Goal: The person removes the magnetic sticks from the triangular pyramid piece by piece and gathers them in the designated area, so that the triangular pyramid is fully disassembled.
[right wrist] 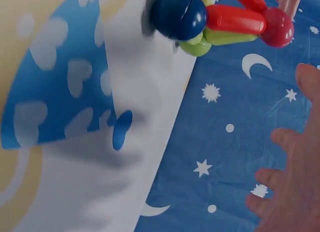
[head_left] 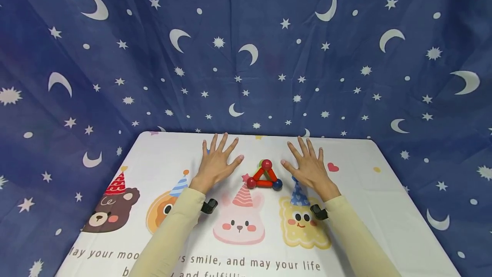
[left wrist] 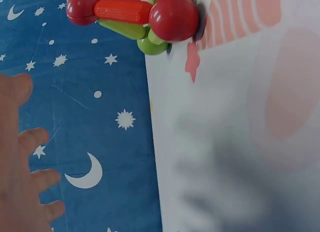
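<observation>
- The left hand (head_left: 215,163) lies flat on the tabletop (head_left: 384,200), palm down, fingers straight and spread; it holds nothing.
- The right hand (head_left: 310,166) lies flat in the same way, fingers spread, also holding nothing.
- Between the two hands, near both thumbs but touching neither, stands a small rod-and-ball toy (head_left: 264,176): red rods form a triangle joined by red balls at the top and left corners and a dark blue ball at the right; green rods and a green ball show behind.
- The wrist views show the same toy close up, with red and green rods meeting at the balls.
- The tabletop cover carries cartoon animals in party hats and printed writing along its near edge, partly hidden by the sleeves: "…ay your moo… …s smile, and may your life".
- A blue backdrop (head_left: 246,54) with white moons and stars hangs behind.
</observation>
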Demonstrator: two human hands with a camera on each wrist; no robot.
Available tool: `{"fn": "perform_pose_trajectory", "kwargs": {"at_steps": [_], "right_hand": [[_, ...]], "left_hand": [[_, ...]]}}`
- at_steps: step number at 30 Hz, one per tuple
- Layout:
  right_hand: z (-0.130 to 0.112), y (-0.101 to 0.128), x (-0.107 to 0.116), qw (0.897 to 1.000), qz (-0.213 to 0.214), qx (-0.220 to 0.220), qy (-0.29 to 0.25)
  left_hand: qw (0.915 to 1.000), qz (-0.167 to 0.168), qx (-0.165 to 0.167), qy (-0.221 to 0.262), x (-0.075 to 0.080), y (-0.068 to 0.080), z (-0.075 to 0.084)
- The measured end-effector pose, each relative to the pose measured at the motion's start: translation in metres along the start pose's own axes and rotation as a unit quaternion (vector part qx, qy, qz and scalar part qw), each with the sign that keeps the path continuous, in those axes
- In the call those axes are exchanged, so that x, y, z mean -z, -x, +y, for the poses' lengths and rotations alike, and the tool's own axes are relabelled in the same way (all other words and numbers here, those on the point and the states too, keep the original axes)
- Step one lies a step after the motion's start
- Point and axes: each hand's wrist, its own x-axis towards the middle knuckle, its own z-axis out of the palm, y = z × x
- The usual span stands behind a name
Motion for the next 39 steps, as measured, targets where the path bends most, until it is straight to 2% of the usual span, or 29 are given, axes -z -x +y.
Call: {"fn": "perform_pose_trajectory", "kwargs": {"at_steps": [6, 10, 13, 17, 21, 24, 28, 32, 39], "right_hand": [[-0.003, 0.012, -0.006, 0.999, 0.027, 0.020, -0.021], [-0.006, 0.018, -0.009, 0.997, 0.047, 0.025, -0.053], [-0.008, 0.021, -0.011, 0.993, 0.066, 0.034, -0.091], [-0.012, 0.024, -0.014, 0.985, 0.079, 0.044, -0.144], [-0.017, 0.027, -0.017, 0.978, 0.076, 0.037, -0.192], [-0.022, 0.027, -0.020, 0.966, 0.060, 0.021, -0.249], [-0.029, 0.026, -0.028, 0.952, 0.040, -0.005, -0.303], [-0.033, 0.024, -0.035, 0.949, 0.039, -0.026, -0.313], [-0.039, 0.022, -0.038, 0.942, 0.063, -0.036, -0.328]], "left_hand": [[0.9983, 0.014, 0.001, 0.056, -0.008, 0.008, 0.005], [0.9942, 0.025, 0.002, 0.105, -0.013, 0.011, 0.010], [0.9842, 0.033, -0.001, 0.174, -0.017, 0.012, 0.015], [0.9646, 0.040, 0.002, 0.261, -0.023, 0.012, 0.024], [0.9505, 0.040, 0.009, 0.308, -0.030, 0.012, 0.031], [0.9388, 0.037, 0.003, 0.343, -0.036, 0.011, 0.035], [0.9251, 0.025, -0.005, 0.379, -0.043, 0.010, 0.037], [0.9169, 0.018, -0.009, 0.399, -0.051, 0.010, 0.040], [0.9022, 0.016, -0.008, 0.431, -0.056, 0.006, 0.049]]}}
